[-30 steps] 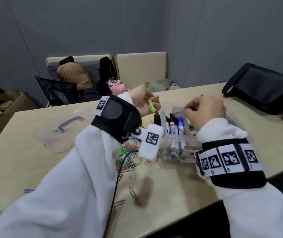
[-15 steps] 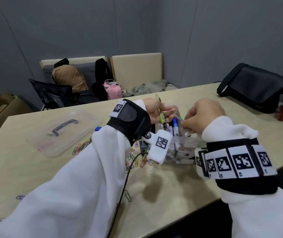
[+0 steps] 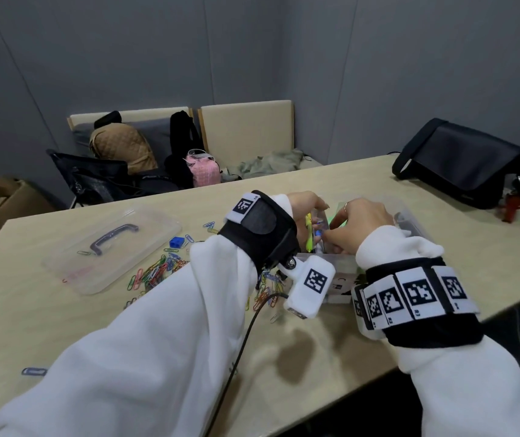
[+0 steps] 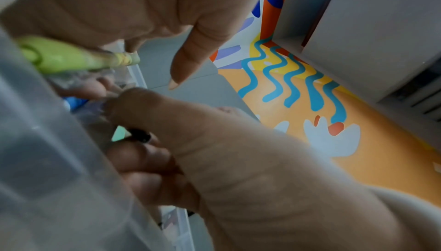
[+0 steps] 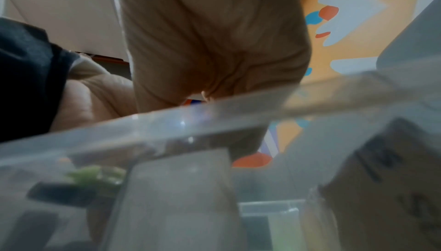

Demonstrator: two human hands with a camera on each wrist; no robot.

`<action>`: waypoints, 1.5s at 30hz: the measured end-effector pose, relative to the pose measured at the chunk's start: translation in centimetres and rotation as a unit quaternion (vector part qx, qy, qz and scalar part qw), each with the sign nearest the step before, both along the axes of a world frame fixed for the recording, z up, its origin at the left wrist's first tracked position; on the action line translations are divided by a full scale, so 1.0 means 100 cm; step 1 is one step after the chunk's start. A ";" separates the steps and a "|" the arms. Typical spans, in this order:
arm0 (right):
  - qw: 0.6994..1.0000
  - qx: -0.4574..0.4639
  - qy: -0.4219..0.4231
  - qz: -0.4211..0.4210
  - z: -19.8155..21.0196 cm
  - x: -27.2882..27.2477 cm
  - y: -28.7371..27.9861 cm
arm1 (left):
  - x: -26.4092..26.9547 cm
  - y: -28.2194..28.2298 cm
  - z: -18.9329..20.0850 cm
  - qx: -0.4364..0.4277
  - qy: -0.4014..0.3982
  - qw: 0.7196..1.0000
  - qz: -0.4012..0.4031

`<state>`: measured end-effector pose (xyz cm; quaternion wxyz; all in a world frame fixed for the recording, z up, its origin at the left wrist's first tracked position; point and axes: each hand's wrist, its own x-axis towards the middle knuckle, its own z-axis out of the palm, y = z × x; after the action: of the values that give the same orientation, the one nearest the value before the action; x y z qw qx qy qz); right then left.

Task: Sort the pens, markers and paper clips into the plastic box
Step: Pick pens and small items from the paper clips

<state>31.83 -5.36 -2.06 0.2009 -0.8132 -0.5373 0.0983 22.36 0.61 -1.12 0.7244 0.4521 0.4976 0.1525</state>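
A: Nearest item on the bench [image 3: 315, 351]?
B: One blue paper clip [image 3: 34, 371], lying alone near the front edge, left of the sleeves.

A: Next back?
B: Loose coloured paper clips [image 3: 154, 272], a scattered heap left of the left wrist; more under that wrist. One small blue block [image 3: 175, 241] just beyond the heap.

A: Plastic box [image 3: 416, 227]?
B: Clear, open, standing on the bench under both hands. Blue and black pens or markers upright inside, partly hidden.

A: Left hand [image 3: 307, 205], grip?
B: Grasping a yellow-green marker [image 3: 309, 234], held upright over the box's left part; in the left wrist view the fingers close round its barrel [image 4: 71, 57].

A: Right hand [image 3: 362, 225], grip?
B: Fingers curled down into the box. Whether they grasp anything, cannot tell.

A: Farther left?
B: Clear lid [image 3: 110, 247] with a dark handle, flat on the bench, well apart from the box.

A: Far right?
B: One black bag [image 3: 463, 159] at the bench's far corner.
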 end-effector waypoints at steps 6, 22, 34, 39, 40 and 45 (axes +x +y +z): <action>1.000 0.002 0.000 -0.006 -0.002 0.004 -0.003 | 0.001 -0.001 0.003 -0.022 -0.016 0.999 -0.025; 1.000 -0.025 0.014 0.008 0.001 0.002 -0.003 | -0.008 0.000 0.014 0.040 -0.026 0.998 -0.031; 0.996 -0.075 -0.057 0.005 -0.003 -0.013 -0.004 | -0.070 0.005 0.011 0.070 -0.136 0.986 -0.062; 0.988 0.028 -0.148 0.038 -0.004 -0.043 -0.006 | -0.140 0.022 -0.001 0.122 -0.086 0.989 -0.004; 0.986 0.048 -0.150 0.052 -0.004 -0.050 -0.007 | -0.152 0.025 -0.004 0.134 -0.061 0.989 0.025; 0.971 0.146 -0.077 0.172 -0.008 -0.097 -0.007 | -0.210 0.036 -0.025 0.195 0.080 0.973 0.092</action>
<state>22.09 -6.10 -2.83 0.2550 -0.6758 -0.6915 -0.0111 1.39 4.23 -3.57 0.5634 0.5472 0.5539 0.2761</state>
